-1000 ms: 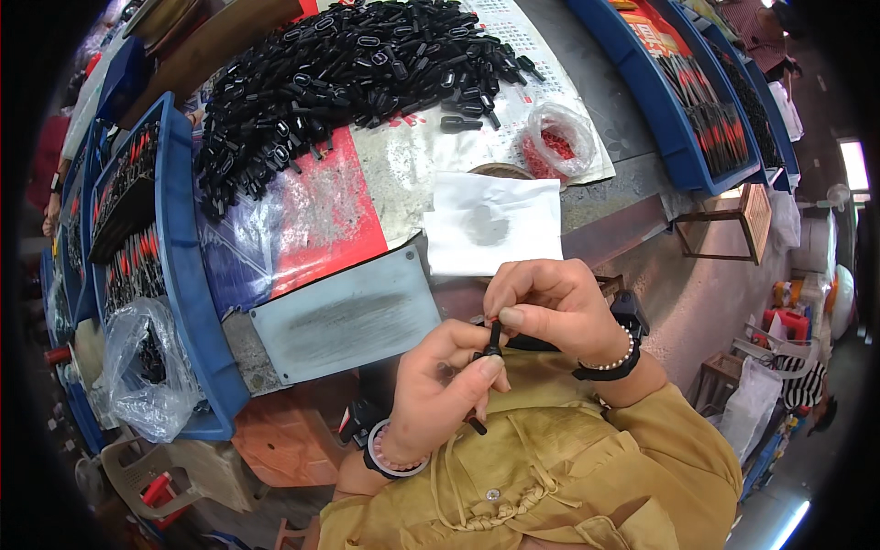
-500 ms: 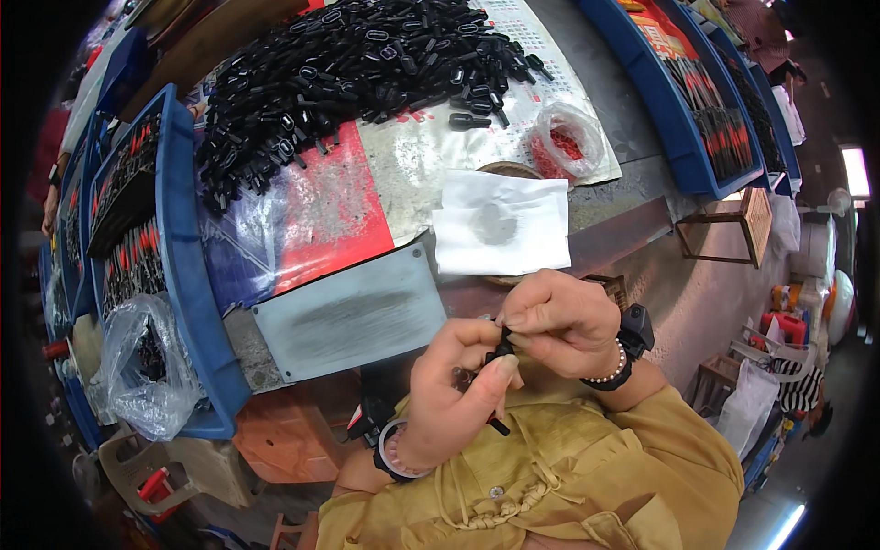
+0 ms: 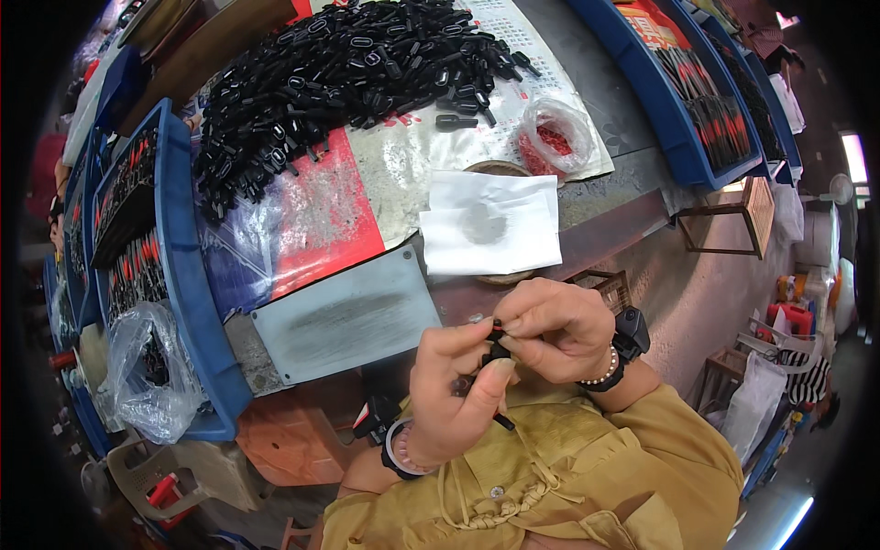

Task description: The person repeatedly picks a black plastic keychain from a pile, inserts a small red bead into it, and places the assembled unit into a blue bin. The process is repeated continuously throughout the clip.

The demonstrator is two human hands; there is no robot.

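Note:
My left hand (image 3: 447, 396) is closed around a slim black plastic piece (image 3: 498, 351), held in front of my body just off the table edge. The end of a dark rod pokes out below that palm. With thumb and forefinger together, my right hand (image 3: 566, 328) pinches at the piece's upper end, where a tiny reddish spot shows. Its fingers cover most of what they grip. Beyond the hands lie a white paper sheet (image 3: 532, 243) with a grey smudge and a blue-grey plate (image 3: 344, 325) with a dark rubbed patch.
A large heap of black plastic pieces (image 3: 348, 78) covers the far table. Near it stands a clear bag (image 3: 587, 137) of small red parts (image 3: 553, 139). Blue crates (image 3: 188, 275) of black-and-red pieces flank both sides, the left one with a plastic bag (image 3: 156, 385) over it.
Both hands keep their grip, with small finger shifts at the black piece. A reddish spot now shows between the fingertips. The whole view has shifted slightly.

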